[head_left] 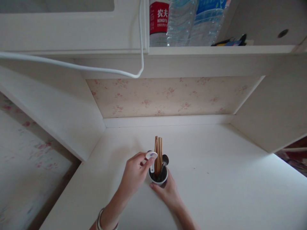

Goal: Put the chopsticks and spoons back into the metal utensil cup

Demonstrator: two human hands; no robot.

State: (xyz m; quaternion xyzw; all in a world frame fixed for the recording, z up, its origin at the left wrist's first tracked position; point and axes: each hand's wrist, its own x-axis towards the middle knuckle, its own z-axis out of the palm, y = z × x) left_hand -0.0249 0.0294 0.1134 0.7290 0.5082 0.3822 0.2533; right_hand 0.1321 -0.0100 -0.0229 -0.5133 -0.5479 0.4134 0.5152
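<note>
My left hand (137, 168) pinches a white ceramic soup spoon (152, 155) by its bowl end, with the handle pointing down over the rim of a cup. That white cup (159, 183) stands on the white desk, and my right hand (168, 191) is wrapped round its right and near side. Several wooden chopsticks (158, 153) stand upright in the cup. A metal spoon (165, 159) leans out to the right, bowl up. Another dark rounded tip shows just behind the white spoon, mostly hidden.
Around the cup spreads the white desk (216, 185), with side panels left and right. Overhead is a shelf (216, 50) bearing plastic water bottles (181, 24). A white cable (103, 69) hangs in front of the cabinet at upper left.
</note>
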